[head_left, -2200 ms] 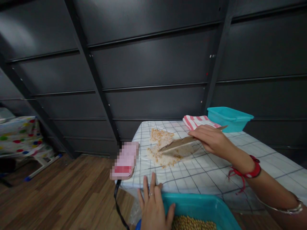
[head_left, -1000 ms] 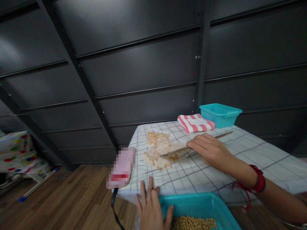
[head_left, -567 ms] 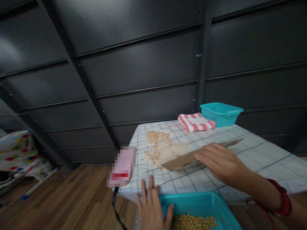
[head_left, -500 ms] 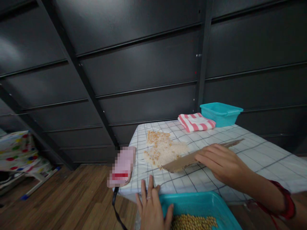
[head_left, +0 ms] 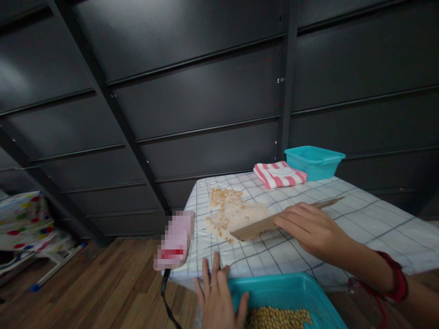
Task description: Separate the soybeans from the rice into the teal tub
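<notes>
My right hand (head_left: 308, 228) grips a long flat piece of cardboard (head_left: 254, 229) by its upper edge. The cardboard's left end touches the near side of a pile of white rice (head_left: 243, 214), and its lower edge meets the tablecloth. Yellow kernels (head_left: 222, 196) lie mixed along the pile's far and left sides. My left hand (head_left: 219, 297) is spread at the left corner of a turquoise basin (head_left: 281, 281), its thumb over the inside and the fingers stretched toward the cloth. Round yellow-green beans (head_left: 277, 317) lie in the basin, cut off by the bottom of the view.
The table wears a white checked cloth (head_left: 370, 224). A folded pink-and-white striped towel (head_left: 279, 174) and a second turquoise basin (head_left: 313, 162) stand at the back. On the left edge lies a blurred-out pink object (head_left: 176, 237) with a black strap. Behind rises a dark panelled wall (head_left: 212, 100).
My right hand and the cardboard have shifted slightly up and left, against the rice. My left hand stays at the basin's corner.
</notes>
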